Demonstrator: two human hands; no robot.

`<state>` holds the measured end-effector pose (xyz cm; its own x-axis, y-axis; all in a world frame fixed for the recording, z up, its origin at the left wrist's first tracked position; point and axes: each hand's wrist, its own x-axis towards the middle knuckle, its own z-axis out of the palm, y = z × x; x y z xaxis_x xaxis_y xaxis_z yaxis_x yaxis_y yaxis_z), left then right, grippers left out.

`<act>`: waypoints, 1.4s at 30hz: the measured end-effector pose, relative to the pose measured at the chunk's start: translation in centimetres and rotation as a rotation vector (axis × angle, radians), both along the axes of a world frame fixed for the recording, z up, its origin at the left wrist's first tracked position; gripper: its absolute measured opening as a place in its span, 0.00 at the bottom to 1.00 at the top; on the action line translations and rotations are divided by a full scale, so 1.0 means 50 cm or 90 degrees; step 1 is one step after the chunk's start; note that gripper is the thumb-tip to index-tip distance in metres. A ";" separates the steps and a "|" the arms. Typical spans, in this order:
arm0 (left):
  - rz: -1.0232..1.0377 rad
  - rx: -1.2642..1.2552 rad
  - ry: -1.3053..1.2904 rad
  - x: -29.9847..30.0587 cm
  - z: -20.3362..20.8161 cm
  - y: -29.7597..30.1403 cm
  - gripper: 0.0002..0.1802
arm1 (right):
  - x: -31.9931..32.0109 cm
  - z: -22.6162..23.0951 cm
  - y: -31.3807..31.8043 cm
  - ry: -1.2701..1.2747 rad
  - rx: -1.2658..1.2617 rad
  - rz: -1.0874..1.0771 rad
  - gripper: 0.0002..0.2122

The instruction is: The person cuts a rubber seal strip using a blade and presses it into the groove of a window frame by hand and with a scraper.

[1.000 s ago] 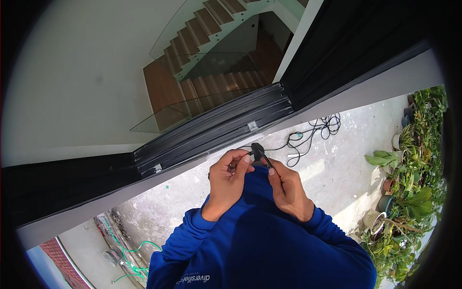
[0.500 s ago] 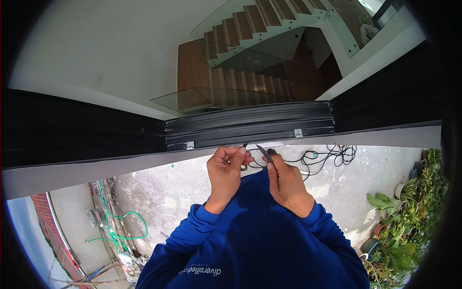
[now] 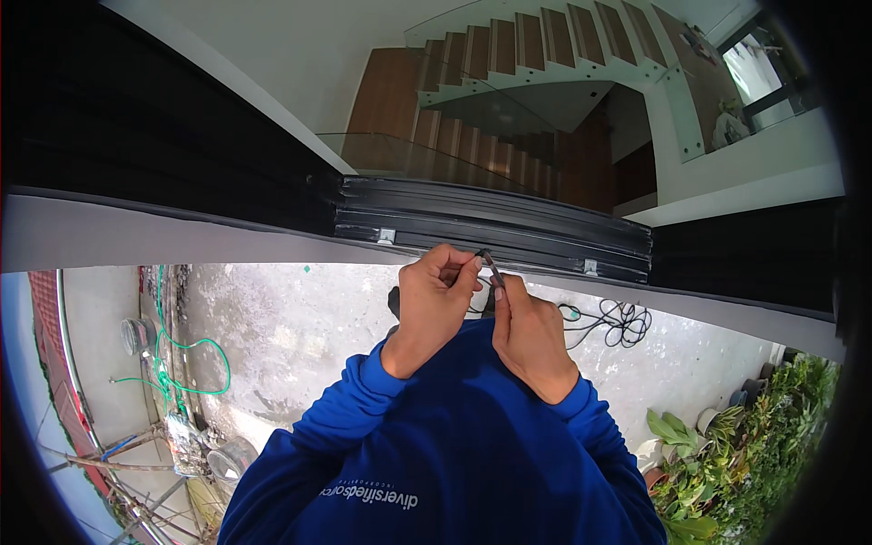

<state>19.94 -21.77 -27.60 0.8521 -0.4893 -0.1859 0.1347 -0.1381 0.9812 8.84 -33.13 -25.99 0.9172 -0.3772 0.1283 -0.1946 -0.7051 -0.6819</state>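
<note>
Knife (image 3: 494, 267) right at a small black piece (image 3: 481, 253)!
The left hand (image 3: 438, 295) pinches the piece, the right hand (image 3: 534, 334) grips the knife, close together before the black grooved frame (image 3: 531, 229).

Legible lettering is noted in one place: the person's blue top (image 3: 472, 454). White print (image 3: 374, 494) stands on the chest, inverted in view, in two lines: one large, lowercase and bold, the other small, in spaced capitals. The large line's last letters, at picture left, are unclear along the fabric.
</note>
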 end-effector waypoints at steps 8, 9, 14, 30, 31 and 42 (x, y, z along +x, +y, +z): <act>-0.024 -0.059 0.069 -0.008 0.009 0.022 0.06 | -0.015 0.020 0.006 0.018 0.029 0.004 0.08; -0.022 -0.059 0.069 -0.010 0.012 0.032 0.06 | -0.019 0.022 0.010 0.019 0.029 0.006 0.08; -0.061 -0.126 0.270 -0.025 0.032 0.081 0.09 | -0.033 0.033 0.024 0.041 0.044 0.036 0.09; -0.184 -0.056 0.334 -0.065 0.014 0.052 0.07 | -0.108 0.004 0.019 0.039 0.014 -0.011 0.10; -0.177 -0.057 0.343 -0.065 0.012 0.052 0.08 | -0.114 0.003 0.020 0.048 0.016 -0.010 0.10; -0.194 -0.019 0.355 -0.067 0.019 0.054 0.08 | -0.121 -0.009 0.028 0.044 -0.021 -0.010 0.09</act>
